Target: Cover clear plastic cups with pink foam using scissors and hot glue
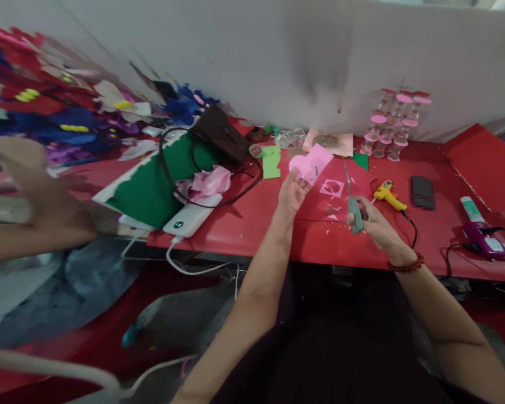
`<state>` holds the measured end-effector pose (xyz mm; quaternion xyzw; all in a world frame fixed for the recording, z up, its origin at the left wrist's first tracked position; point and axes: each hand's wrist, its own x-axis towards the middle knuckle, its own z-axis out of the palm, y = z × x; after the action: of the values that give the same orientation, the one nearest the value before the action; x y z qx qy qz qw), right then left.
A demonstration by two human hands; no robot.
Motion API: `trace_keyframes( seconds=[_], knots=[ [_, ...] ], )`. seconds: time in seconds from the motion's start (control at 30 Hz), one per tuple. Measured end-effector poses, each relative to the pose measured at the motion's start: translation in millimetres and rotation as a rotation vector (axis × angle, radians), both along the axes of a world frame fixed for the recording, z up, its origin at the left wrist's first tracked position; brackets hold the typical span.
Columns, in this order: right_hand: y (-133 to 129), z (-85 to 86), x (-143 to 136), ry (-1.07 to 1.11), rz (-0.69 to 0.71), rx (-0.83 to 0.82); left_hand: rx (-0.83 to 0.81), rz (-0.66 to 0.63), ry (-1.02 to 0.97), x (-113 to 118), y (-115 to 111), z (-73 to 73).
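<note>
My left hand (293, 191) pinches the lower edge of a sheet of pink paper (315, 161), which has a small cut slit in it and is held up over the table. In my right hand (372, 221) is a pair of scissors (354, 213) with grey-green handles, blades pointing away from me and apart from the pink sheet. Below, on a red sheet (309, 209), lie a pink paper square with a round cut-out (332, 188) and several small pink scraps.
A yellow glue gun (389, 194) and a dark phone-like slab (422, 192) lie right. Stacked clear cups with pink discs (387, 132) stand behind. A white power bank (192, 216), brown bag (223, 133) and green sheet (151, 182) lie left. Another person's arm (37, 207) reaches in.
</note>
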<state>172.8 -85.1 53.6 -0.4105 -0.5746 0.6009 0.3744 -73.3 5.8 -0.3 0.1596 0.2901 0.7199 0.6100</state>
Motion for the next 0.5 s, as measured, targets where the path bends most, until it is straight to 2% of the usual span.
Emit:
trace_keyframes(
  seconds=[0.1,0.2,0.33,0.5],
  knots=[
    [21,-19.0,-6,-0.016,-0.059,-0.063,0.052,-0.013,-0.057,2,-2,2.4],
    [35,-29.4,-12,0.031,-0.115,-0.048,0.082,-0.01,-0.085,3,-3,4.4],
    [58,-29.3,-15,0.011,-0.142,0.02,0.06,0.016,-0.054,4,-5,8.1],
    [72,-24.7,-19,-0.074,-0.008,0.037,0.063,0.048,-0.05,1,-5,9.7]
  ],
)
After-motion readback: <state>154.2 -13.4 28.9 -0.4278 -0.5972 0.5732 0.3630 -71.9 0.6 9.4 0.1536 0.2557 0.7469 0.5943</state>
